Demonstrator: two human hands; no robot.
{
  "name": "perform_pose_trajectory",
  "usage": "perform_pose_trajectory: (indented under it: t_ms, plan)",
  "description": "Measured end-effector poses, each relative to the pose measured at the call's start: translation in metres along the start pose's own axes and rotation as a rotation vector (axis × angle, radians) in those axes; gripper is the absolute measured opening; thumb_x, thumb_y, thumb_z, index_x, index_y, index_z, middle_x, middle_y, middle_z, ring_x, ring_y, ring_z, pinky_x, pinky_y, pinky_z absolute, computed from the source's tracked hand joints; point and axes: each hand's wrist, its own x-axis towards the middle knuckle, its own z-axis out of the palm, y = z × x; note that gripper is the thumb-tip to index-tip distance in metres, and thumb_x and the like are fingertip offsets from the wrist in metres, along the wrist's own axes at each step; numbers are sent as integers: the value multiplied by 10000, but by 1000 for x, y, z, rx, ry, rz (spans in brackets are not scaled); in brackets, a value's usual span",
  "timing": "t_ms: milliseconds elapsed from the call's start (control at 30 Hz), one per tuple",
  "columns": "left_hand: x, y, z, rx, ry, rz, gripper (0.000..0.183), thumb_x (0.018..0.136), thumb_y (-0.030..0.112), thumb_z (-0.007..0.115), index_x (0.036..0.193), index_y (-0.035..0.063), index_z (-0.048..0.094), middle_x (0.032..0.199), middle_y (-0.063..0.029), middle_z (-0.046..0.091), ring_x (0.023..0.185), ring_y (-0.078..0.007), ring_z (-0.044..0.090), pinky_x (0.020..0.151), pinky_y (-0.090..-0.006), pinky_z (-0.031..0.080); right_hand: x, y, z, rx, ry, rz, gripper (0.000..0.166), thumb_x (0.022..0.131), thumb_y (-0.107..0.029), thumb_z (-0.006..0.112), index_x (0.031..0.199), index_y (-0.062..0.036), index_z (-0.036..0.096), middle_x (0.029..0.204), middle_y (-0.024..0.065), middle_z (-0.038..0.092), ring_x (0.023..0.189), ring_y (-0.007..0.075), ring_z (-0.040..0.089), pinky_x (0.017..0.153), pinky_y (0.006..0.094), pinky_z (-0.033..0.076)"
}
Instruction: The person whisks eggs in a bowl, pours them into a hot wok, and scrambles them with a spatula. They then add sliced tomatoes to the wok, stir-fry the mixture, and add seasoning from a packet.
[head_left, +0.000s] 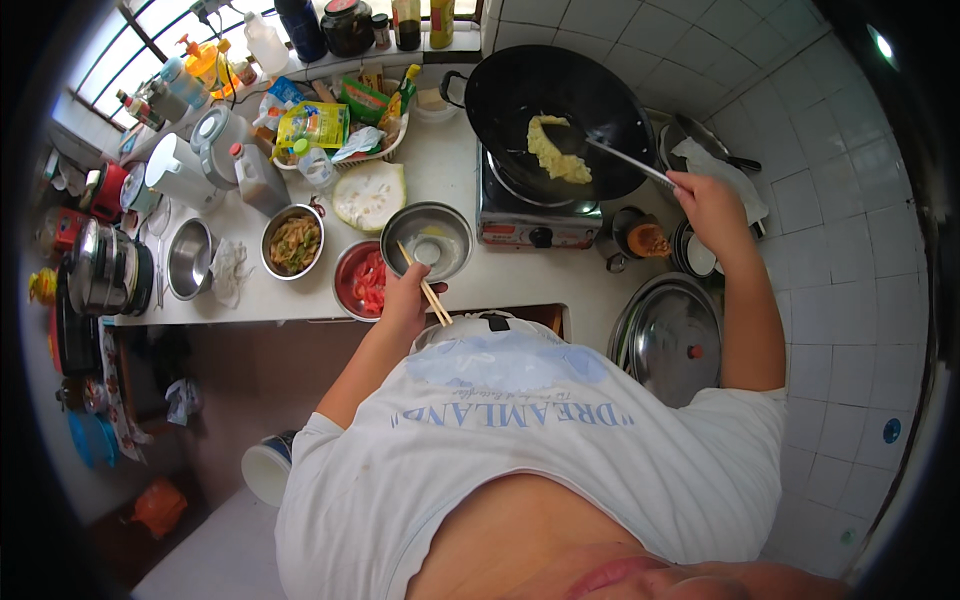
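Note:
My right hand (706, 206) grips the metal handle of a spatula or ladle (630, 160). Its dark head is hard to make out inside the black wok (495, 105). Beside that head lies a folded piece of yellow cooked egg (555, 154). The wok sits on a portable gas stove (536, 229). In my left hand (409, 296) are a steel bowl (459, 251), tilted, and a pair of wooden chopsticks (437, 306). A thin wet film coats the bowl's inside. Under its left edge stands a red bowl (341, 289) with cut red pieces (367, 281), perhaps tomato.
Left on the counter are a bowl of cooked food (294, 240), a cut winter melon piece (367, 196), an empty steel bowl (190, 262) and a basket of packets (401, 142). At the right stand a large lid (671, 330), a mug-like container (626, 225) and a tiled wall (817, 300).

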Motion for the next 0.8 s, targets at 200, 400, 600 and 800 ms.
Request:
perform_pose_trajectory:
  t_ms: [200,400,600,800]
  plan:
    - [-10,3,3,-3,50,-19,362,812,105,550,1146,93,411,929,-80,551,673,-220,615,552,-318,491,31,34,30,461,-307,451,304,929,-165,505,1188,-53,619,758,39,648,556,110,540,515,264,428]
    - [-18,7,4,-20,115,25,304,814,122,559,1096,78,455,871,-76,579,638,-217,620,524,-297,459,30,57,19,698,-421,621,356,934,-188,511,1274,-93,554,763,0,622,516,36,468,446,178,353]
    - [-14,2,3,-38,98,-5,313,807,114,559,1099,95,449,860,-73,577,628,-218,617,515,-296,456,27,64,1,576,-538,584,377,878,-144,567,1248,-68,574,757,4,617,517,42,470,432,186,350]
    - [-11,2,7,-47,80,28,315,799,105,553,1095,105,446,855,-70,572,612,-213,613,489,-291,446,31,68,-10,391,-365,435,346,827,-126,616,1158,-28,630,773,54,637,646,120,581,536,270,446]
